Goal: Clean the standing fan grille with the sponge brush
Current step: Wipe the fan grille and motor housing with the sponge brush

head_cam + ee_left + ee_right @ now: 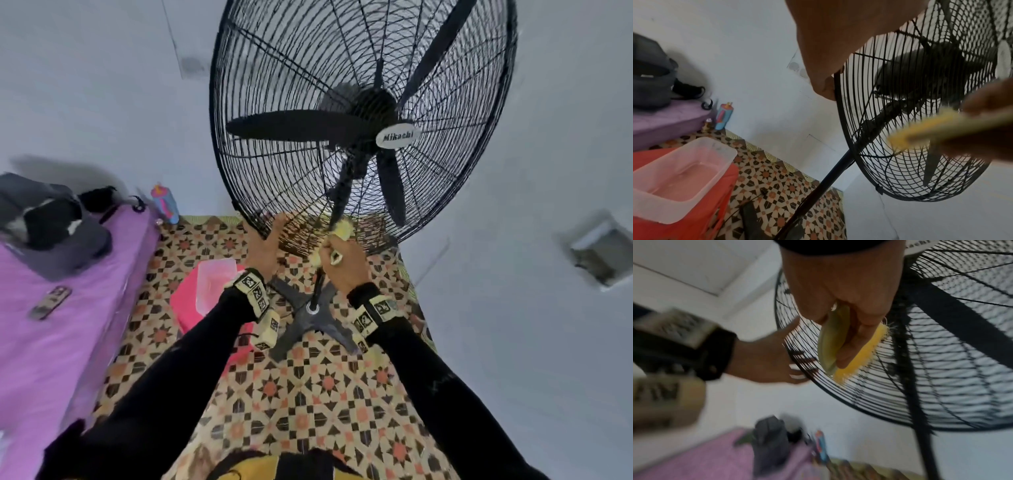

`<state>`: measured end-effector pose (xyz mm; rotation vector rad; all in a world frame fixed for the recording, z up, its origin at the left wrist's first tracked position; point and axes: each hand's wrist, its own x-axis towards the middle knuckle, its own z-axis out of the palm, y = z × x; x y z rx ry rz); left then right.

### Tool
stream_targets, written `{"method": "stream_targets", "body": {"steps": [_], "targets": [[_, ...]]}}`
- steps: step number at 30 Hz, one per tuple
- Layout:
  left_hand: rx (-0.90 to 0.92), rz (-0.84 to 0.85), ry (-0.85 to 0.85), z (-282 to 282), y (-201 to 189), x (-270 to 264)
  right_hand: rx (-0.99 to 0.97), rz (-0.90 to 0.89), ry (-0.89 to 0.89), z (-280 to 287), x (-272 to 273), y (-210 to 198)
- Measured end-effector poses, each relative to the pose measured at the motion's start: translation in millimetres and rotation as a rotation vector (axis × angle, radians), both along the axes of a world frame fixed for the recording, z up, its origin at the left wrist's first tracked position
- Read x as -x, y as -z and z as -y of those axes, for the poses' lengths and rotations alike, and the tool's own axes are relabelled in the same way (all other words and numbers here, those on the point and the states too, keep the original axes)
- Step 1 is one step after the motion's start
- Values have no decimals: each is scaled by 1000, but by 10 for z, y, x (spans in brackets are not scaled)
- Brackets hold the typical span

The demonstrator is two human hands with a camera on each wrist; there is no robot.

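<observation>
Right hand (pixel 840 293): grip closed around the sponge brush (pixel 851 347), yellow sponge face pressed to the lower wires of the fan grille (pixel 363 113). Left hand (pixel 265 245): grip wide, fingers straight, steadying the grille's lower rim just beside the brush. Badge (pixel 394 137) at the grille centre reads "Mikachi". Below, patterned floor mat (pixel 308 394); clear tub (pixel 684 170) on a red stool (pixel 715 211); purple bed (pixel 51 325) along pale walls.
</observation>
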<state>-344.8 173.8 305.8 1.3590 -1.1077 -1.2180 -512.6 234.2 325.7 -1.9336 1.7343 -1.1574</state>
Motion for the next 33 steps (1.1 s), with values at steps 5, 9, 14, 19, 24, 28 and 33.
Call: {"method": "stream_targets", "body": {"steps": [5,9,14,19,24,28,33], "targets": [[-40,56,-4,76,11,58,71,-5,-141,89,-217,-293],[-27,63,-7,77,31,30,-150,-103,52,100,-58,-104],[0,70,-47,138,163,40,153,7,-135,15,-151,-460],[-7,112,-31,55,51,44,-151,121,186,189,192,-231],[-30,144,-2,194,258,15,74,-4,-135,92,-23,-524],[-79,195,-15,233,284,-19,40,36,-61,169,63,-365],[-22,210,38,91,102,-14,36,-40,-17,141,108,-319]]}}
